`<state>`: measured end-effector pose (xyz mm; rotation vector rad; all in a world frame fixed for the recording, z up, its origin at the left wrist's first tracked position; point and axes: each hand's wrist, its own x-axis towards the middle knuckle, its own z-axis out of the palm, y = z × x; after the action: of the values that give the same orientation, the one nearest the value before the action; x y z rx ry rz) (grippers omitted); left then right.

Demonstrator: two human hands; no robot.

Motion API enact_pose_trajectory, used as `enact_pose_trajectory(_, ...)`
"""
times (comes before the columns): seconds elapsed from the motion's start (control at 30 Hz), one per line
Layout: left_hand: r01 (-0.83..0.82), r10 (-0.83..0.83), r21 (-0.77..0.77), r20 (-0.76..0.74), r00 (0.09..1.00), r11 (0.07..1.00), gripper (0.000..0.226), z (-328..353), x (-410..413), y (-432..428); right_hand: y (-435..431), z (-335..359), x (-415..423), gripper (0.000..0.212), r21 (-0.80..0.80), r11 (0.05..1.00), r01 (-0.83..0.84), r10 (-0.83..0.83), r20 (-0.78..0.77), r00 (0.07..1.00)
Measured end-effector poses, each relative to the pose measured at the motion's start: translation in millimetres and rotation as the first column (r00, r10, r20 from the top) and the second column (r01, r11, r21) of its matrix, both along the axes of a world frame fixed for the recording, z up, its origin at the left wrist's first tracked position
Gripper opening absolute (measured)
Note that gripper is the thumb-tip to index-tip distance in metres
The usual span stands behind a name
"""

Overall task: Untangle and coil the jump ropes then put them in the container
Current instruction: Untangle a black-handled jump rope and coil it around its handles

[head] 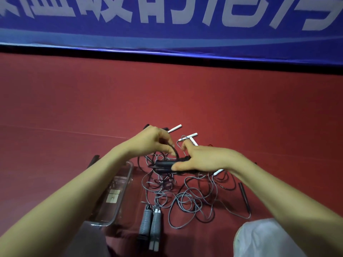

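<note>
Black handles lie level, pinched between the thumb and fingers of the right hand. From them a black cord loops up into the fingertips of the left hand. Below the fingers, a loose tangle of grey and black cords sprawls on the floor. White handles lie just beyond the fingertips. Two grey ribbed handles lie side by side, nearer the person. The clear rectangular container sits left of the tangle, below the left forearm.

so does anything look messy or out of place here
Yes: the ropes lie in one tangled heap on the floor, grey and black cords crossing each other, beside the container. Nothing looks broken.
</note>
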<state>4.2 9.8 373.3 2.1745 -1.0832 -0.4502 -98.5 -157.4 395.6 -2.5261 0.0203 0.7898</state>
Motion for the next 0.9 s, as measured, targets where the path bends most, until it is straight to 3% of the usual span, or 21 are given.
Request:
enact_pose_trajectory(0.07,-0.061,0.061,-0.007,0.076,0.995,0.998,0.008,0.0,-8.7,-6.9,-1.5,-3.6,1.6,0.075,-0.289,0.957,0.027,0.024,0.173,0.985)
enact_pose_trajectory(0.13,-0.167,0.171,-0.107,0.032,0.985,0.98,0.01,1.8,-17.7,-13.6,-7.0,-2.1,5.9,0.073,-0.411,0.9,0.147,0.029,0.392,0.919)
enact_pose_trajectory(0.2,-0.271,0.246,-0.2,-0.145,0.958,0.941,0.02,5.8,-25.0,-20.5,-12.9,2.4,11.2,0.071,-0.384,0.881,0.277,-0.023,0.55,0.835)
enact_pose_trajectory(0.27,-0.324,0.212,-0.242,-0.394,0.894,0.915,0.025,5.9,-26.6,-24.7,-16.6,4.3,13.5,0.074,-0.357,0.868,0.344,-0.043,0.636,0.77)
enact_pose_trajectory(0.33,-0.336,0.109,-0.259,-0.623,0.775,0.905,0.019,7.1,-23.9,-24.2,-19.1,2.8,13.0,0.076,-0.364,0.857,0.364,-0.017,0.687,0.726)
enact_pose_trajectory(0.4,-0.342,0.063,-0.261,-0.705,0.706,0.903,0.008,9.6,-21.4,-21.5,-21.1,2.0,11.7,0.074,-0.35,0.861,0.37,-0.001,0.727,0.687)
enact_pose_trajectory(0.5,-0.452,0.173,-0.297,-0.644,0.745,0.841,0.014,7.4,-20.5,-21.6,-20.7,3.1,12.1,0.072,-0.333,0.871,0.362,0.017,0.755,0.655)
enact_pose_trajectory(0.6,-0.485,0.374,-0.326,-0.347,0.86,0.812,0.023,3.6,-24.8,-23.9,-16.6,2.5,14.2,0.072,-0.335,0.867,0.368,0.014,0.756,0.654)
enact_pose_trajectory(0.67,-0.469,0.453,-0.301,-0.125,0.883,0.83,0.025,0.4,-30.5,-26.7,-15.4,1.9,16.0,0.072,-0.337,0.861,0.381,0.005,0.754,0.657)
enact_pose_trajectory(0.73,-0.457,0.46,-0.283,-0.06,0.886,0.843,0.025,-1.7,-38.7,-31.5,-16.1,1.0,17.7,0.071,-0.319,0.865,0.388,-0.022,0.747,0.664)
enact_pose_trajectory(0.8,-0.483,0.399,-0.345,-0.288,0.87,0.804,0.022,-4.6,-42.6,-35.9,-17.9,0.2,18.8,0.068,-0.244,0.885,0.396,-0.094,0.739,0.667)
enact_pose_trajectory(0.9,-0.537,0.189,-0.446,-0.617,0.764,0.716,0.026,-4.6,-36.1,-33.9,-20.5,2.3,17.8,0.063,-0.085,0.916,0.393,-0.216,0.72,0.66)
